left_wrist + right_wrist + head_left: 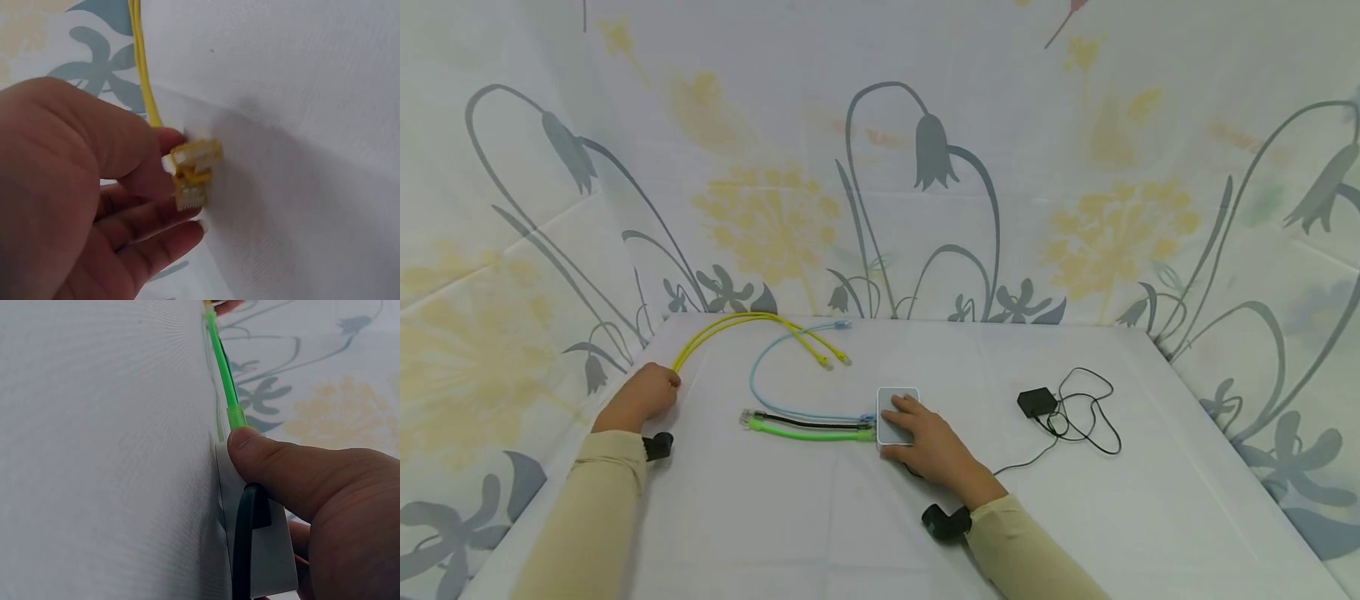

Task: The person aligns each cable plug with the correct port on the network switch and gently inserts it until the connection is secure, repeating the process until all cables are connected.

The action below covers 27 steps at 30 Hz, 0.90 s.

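Observation:
My left hand (643, 396) pinches two yellow network cables (765, 315) close to their near ends. In the left wrist view, two clear plugs (190, 195) stick out past the thumb and fingers. The cables arc away to the back, where two other plugs lie on the table. My right hand (932, 442) holds a small white network box (892, 431), fingers over its grey top and thumb (250, 447) along its side. Light blue (752, 379), black (808, 424) and green (812, 434) network cables run from the box's left side.
A black power adapter (1037, 402) with a loosely looped cord (1105, 451) lies on the right of the white-covered table (760, 517). A dark power lead (244, 544) enters the box's near side. Flower-printed cloth (880, 208) stands behind the table.

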Each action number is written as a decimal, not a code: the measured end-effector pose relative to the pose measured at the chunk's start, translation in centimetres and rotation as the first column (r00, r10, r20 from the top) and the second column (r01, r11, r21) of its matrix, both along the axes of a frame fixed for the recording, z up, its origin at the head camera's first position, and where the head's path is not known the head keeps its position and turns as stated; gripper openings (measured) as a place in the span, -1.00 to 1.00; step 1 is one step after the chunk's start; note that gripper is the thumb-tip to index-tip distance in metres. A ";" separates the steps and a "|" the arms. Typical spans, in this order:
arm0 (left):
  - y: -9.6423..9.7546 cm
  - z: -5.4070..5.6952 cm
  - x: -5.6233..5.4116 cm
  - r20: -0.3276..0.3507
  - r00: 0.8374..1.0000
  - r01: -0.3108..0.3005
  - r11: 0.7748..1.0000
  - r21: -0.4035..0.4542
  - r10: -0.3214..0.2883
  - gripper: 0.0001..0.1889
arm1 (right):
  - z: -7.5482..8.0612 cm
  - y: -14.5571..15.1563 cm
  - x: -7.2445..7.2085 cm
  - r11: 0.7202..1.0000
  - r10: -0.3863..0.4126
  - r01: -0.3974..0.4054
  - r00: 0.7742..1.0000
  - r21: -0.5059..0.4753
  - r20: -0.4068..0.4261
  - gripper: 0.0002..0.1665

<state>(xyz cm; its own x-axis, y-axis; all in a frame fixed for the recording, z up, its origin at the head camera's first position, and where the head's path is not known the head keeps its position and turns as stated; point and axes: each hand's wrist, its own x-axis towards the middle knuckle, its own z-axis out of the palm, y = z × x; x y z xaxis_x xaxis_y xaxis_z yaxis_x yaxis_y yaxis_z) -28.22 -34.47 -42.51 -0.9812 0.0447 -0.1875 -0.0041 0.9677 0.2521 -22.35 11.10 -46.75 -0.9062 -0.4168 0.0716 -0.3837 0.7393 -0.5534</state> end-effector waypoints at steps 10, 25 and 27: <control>0.6 0.8 0.6 0.027 0.996 0.083 0.996 0.041 -0.084 -0.65 | 0.0 0.1 -0.2 1.000 0.001 -0.001 1.000 0.016 0.004 -0.30; 3.2 -0.2 1.7 -0.068 0.987 0.149 0.987 0.060 -0.145 -0.72 | -0.2 0.1 -0.2 1.000 0.005 -0.005 1.000 0.016 -0.005 -0.29; 3.7 -0.5 1.8 -0.096 0.982 0.170 0.984 0.056 -0.164 -0.72 | -0.2 0.0 -0.2 1.000 0.003 -0.003 1.000 0.016 -0.006 -0.29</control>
<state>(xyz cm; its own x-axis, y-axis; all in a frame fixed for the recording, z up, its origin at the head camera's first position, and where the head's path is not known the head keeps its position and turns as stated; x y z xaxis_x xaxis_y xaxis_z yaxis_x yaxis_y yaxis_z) -26.46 -30.77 -43.05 -0.9718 0.2181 -0.0895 0.1816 0.9348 0.3053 -22.52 11.14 -46.92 -0.9044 -0.4208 0.0709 -0.3897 0.7466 -0.5392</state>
